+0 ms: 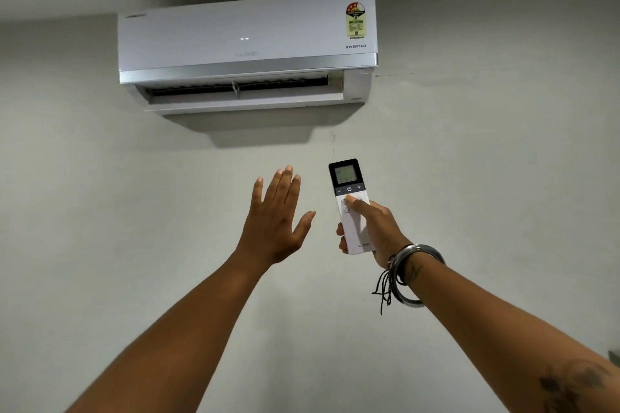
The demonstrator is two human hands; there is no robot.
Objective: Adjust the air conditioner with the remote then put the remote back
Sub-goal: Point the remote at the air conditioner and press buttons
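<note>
A white remote (pixel 350 208) with a dark screen at its top is held upright in the middle of the view, pointed up at the wall. The right hand (pixel 375 228) is wrapped around its lower half, thumb resting on a button just under the dark strip of controls; bangles (pixel 416 273) and black threads circle that wrist. To the left, near the remote but apart from it, the left hand (pixel 280 218) is raised flat with fingers spread, gripping nothing. High on the far wall (pixel 486 161), the white air conditioner (pixel 248 50) shows two small lit marks and an open louvre. The adjusting step seems under way; returning the remote is not yet done, and no resting place for it is visible
</note>
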